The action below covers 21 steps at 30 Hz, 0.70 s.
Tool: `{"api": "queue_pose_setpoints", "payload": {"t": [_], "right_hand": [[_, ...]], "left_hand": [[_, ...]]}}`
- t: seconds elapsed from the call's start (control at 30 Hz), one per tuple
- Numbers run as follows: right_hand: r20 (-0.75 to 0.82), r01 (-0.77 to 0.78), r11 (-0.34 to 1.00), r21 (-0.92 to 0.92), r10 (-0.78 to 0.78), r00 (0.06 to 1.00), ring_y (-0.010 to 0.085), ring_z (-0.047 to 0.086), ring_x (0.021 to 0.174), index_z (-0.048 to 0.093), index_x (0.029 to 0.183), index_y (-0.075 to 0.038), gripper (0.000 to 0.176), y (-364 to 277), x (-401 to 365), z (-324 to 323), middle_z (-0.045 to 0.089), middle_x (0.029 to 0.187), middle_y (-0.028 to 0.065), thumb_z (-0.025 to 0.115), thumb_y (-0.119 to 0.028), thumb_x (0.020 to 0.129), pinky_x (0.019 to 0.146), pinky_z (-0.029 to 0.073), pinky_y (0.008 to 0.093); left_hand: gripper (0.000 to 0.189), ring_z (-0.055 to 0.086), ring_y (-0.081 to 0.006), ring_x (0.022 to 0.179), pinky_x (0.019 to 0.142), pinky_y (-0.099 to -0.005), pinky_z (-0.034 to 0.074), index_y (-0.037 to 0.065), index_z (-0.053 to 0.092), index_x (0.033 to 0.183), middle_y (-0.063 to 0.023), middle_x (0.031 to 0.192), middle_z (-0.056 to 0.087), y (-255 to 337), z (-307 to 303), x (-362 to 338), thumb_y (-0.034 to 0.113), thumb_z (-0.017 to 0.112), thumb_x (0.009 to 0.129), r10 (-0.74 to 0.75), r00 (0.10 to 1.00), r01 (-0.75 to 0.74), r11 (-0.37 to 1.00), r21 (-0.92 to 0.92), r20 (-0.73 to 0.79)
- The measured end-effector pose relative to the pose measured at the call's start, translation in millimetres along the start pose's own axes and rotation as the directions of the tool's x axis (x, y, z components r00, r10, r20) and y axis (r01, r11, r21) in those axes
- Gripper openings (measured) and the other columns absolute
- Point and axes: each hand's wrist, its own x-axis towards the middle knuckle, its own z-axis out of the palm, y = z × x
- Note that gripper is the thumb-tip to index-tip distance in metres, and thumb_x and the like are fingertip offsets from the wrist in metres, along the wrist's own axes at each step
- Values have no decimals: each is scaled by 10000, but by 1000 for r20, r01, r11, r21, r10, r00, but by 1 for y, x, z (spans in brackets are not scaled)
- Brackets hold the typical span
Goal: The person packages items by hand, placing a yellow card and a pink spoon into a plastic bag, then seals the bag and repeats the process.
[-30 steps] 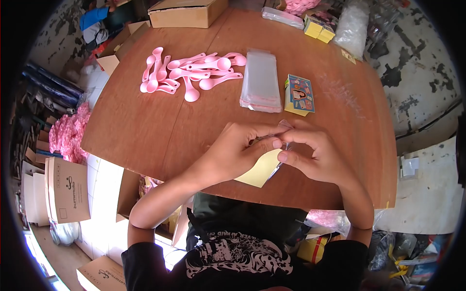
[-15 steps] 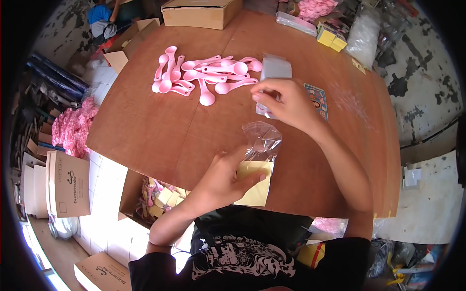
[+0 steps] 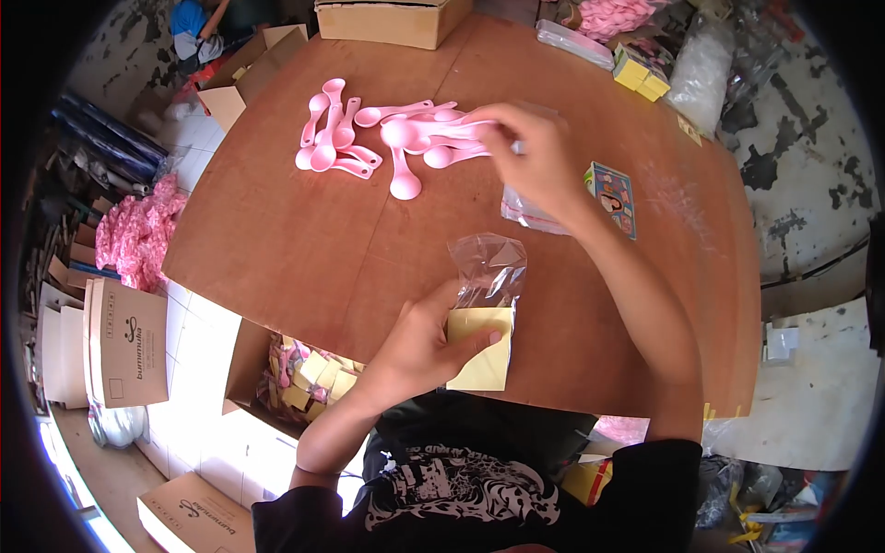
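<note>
My left hand (image 3: 415,343) is closed around a clear plastic bag (image 3: 490,267) with a yellow card (image 3: 479,373) in its lower part; the thumb presses on the card. The bag's top end stands loose and puffed up. Over the right side of a pile of pink measuring spoons (image 3: 327,147), my right hand (image 3: 539,158) pinches the handle end of a pink spoon (image 3: 399,135), whose bowl points left. Flat clear bags (image 3: 530,210) lie partly hidden under this hand. A printed card pack (image 3: 613,198) lies to the right of my right forearm.
At the table's far edge are a cardboard box (image 3: 392,23), a clear plastic case (image 3: 573,43) and yellow card stacks (image 3: 641,74). Below the left edge, an open carton (image 3: 244,369) holds packed spoons and cards. Another person (image 3: 195,35) is at the far left.
My right hand has moved up over the spoon pile and taken hold of a spoon, shifting spoons there. The left hand still holds the bag in nearly the same place.
</note>
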Motion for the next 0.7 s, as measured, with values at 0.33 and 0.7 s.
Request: {"api": "queue_pose_setpoints", "payload": {"t": [0.33,0.7], "right_hand": [[130,-295,912,284,268,955,67,579,732,669,1034,1,181,-59,-71,-125,643,833,21,548,-126,989,669,482,213],[280,-268,956,115,228,932,116,638,804,662,1025,0,167,-96,-88,-120,667,878,55,692,-12,861,714,499,255]], "left_hand": [[484,628,-68,836,698,-232,522,-27,513,1282,-76,981,699,7,15,11,4,723,847,43,998,-44,998,42,38],[328,606,-160,660,645,-316,486,-16,578,1208,-121,790,667,11,46,16,243,493,1025,170,985,-170,975,-142,-11]]}}
